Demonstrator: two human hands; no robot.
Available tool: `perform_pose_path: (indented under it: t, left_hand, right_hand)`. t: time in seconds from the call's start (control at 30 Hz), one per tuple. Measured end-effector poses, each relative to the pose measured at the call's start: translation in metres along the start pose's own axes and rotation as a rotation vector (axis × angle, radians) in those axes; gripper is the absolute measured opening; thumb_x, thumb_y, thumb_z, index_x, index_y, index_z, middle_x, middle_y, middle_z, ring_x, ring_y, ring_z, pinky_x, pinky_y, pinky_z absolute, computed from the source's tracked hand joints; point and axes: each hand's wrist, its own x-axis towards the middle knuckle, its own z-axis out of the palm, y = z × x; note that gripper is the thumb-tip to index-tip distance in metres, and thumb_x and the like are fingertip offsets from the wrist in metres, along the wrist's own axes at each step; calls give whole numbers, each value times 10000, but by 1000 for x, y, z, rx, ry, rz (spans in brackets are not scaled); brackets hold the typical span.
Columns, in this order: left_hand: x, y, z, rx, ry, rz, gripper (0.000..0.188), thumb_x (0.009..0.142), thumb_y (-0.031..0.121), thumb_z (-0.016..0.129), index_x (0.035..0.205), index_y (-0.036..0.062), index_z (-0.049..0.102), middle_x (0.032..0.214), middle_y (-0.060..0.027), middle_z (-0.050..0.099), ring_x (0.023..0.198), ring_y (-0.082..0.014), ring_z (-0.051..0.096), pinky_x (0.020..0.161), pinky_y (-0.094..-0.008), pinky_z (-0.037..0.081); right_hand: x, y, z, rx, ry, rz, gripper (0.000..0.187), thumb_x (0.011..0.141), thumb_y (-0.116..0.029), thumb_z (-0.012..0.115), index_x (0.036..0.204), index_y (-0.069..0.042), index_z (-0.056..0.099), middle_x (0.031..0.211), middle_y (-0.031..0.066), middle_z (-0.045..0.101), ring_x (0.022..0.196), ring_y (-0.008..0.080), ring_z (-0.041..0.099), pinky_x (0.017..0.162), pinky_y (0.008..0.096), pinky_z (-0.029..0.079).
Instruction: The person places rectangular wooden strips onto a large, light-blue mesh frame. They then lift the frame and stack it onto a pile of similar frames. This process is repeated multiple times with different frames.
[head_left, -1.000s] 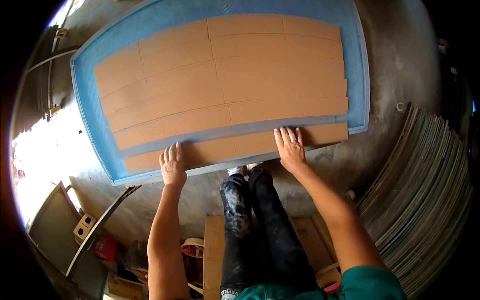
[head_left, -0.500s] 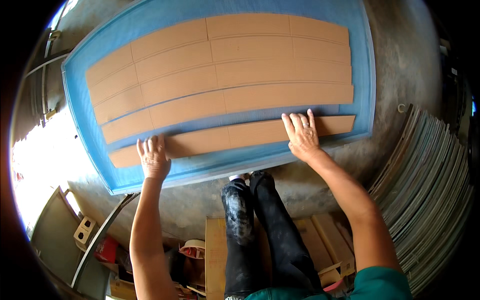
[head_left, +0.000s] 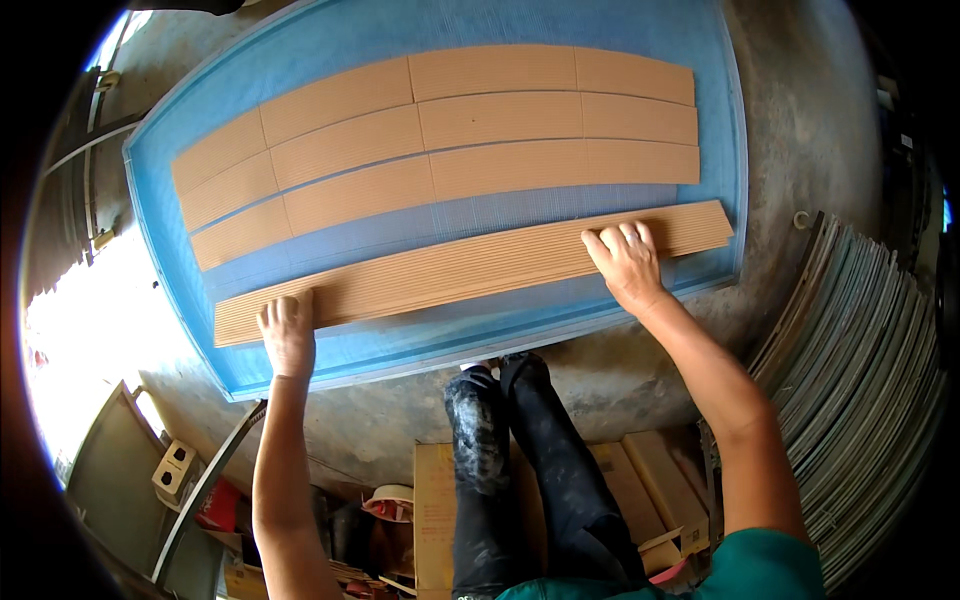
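Ribbed tan plank (head_left: 470,272) lies slantwise on blue sheet (head_left: 450,335), apart from the laid plank rows (head_left: 440,140) above | left hand (head_left: 288,335) flat on plank's left end, fingers spread, not clenched | right hand (head_left: 628,262) pressed palm-down near its right end (no grip visible) | stacked panels (head_left: 860,360) at right.

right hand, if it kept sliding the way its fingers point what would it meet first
The right hand lies flat on the loose ribbed plank. Straight ahead comes a strip of bare blue underlay, then the near edge of the laid planks, probably its first obstacle.
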Motion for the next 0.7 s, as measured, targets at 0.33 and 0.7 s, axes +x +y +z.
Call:
perform_pose_path:
  t: [0.33,0.7]
  left_hand:
    - [107,14,-38,-15,45,-40,713,721,-99,448,1396,24,254,1452,-170,251,1358,-298,216,1103,-466,187]
    - [163,-7,-30,167,179,-126,828,621,5,694,1366,100,345,1358,-117,378,1293,-302,318,1104,-523,144]
  right_hand:
    - [73,6,0,9,-66,121,624,754,5,508,1350,-10,323,1429,184,280,1336,312,259,1100,475,194]
    - [128,58,2,-95,-12,80,682,710,-12,623,1343,-115,392,1382,138,343,1308,311,291,1115,489,147]
